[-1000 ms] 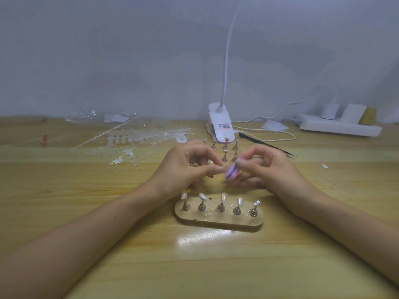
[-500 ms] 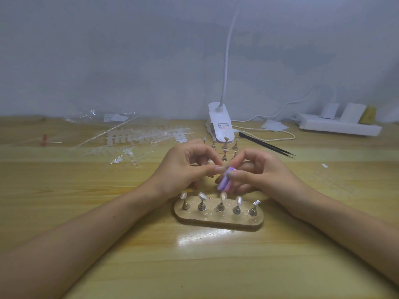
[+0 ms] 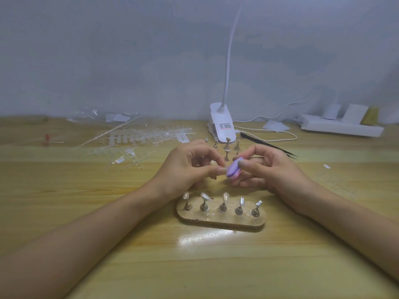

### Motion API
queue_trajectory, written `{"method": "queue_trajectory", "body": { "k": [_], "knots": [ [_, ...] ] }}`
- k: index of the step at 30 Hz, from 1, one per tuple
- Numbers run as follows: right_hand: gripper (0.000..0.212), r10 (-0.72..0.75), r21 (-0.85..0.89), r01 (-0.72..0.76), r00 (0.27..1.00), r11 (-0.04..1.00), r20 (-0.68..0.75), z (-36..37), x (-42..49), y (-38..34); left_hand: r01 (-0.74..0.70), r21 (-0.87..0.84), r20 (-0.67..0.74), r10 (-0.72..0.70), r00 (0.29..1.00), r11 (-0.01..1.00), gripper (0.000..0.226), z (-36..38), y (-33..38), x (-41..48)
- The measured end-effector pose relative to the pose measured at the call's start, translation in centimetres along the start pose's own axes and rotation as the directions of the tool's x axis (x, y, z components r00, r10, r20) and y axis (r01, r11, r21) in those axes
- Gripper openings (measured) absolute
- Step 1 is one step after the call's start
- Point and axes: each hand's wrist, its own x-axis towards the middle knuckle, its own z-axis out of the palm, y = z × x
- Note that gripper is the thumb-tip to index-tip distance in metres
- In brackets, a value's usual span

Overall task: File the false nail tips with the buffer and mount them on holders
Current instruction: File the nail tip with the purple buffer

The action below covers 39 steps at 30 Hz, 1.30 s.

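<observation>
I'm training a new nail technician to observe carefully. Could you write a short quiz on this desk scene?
1. True or false: the right hand holds the purple buffer.
2. How many holders stand on the wooden base?
3. Where do the black tweezers lie? A) on the table, right of the lamp clip; B) on the wooden base; C) in the right hand.

Key: 1 true; 2 five; 3 A.
</observation>
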Motion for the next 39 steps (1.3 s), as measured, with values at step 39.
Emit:
{"method": "queue_trajectory", "body": {
  "k": [39],
  "knots": [
    [0.024,-0.021,0.024,0.021,1.0,0.999,-0.013,-0.04,-0.1,0.08,-0.012,0.026,-0.041,0.013,0.999,1.0,0.008,-0.04,-0.12,0.12]
  ]
}}
